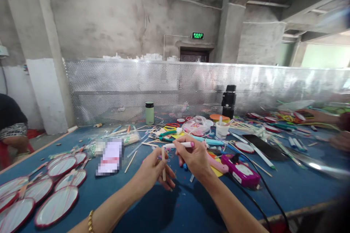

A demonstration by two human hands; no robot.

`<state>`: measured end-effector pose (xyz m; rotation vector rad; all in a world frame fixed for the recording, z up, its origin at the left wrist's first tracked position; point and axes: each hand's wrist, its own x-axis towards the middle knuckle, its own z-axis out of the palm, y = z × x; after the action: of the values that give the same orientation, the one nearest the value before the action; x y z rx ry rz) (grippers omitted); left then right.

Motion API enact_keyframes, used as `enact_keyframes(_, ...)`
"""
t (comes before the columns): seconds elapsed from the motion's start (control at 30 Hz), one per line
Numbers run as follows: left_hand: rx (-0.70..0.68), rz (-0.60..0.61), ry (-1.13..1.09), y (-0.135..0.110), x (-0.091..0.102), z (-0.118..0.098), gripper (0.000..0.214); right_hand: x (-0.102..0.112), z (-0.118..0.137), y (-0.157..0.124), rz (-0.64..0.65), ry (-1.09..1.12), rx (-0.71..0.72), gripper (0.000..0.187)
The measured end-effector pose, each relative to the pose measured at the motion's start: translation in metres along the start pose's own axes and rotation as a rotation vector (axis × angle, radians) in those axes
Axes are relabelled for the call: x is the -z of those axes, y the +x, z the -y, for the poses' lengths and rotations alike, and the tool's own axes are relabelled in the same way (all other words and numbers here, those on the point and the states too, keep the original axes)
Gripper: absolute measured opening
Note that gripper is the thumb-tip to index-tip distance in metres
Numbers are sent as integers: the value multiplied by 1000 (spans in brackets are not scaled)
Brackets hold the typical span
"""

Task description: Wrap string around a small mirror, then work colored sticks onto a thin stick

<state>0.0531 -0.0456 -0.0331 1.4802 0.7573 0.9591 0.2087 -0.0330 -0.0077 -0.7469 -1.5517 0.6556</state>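
Observation:
In the middle of the head view, my left hand (157, 169) grips a flat wooden stick (164, 169), held roughly upright between thumb and fingers. Opposite it, my right hand (193, 156) is closed around a white marker (180, 145) with a pink end. The marker's left tip is right beside the top of the stick; whether they touch, I cannot tell. Below both hands lies the blue tabletop (153, 211). Just right of my right hand are a pink glue gun (217, 164) and a purple box-shaped device (240, 171) with cables.
Several red-rimmed round paddles (57, 205) lie at the left, near a phone (111, 156). A green bottle (149, 113), a black flask (229, 102) and a white cup (222, 130) stand behind. Another person's hand (314, 116) is at the far right; someone sits (12, 123) far left.

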Motion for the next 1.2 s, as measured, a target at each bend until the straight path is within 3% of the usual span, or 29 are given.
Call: enact_keyframes(1.2, -1, 4, -2, 1, 2, 2, 32, 1, -3, 1, -25, -5, 7, 22)
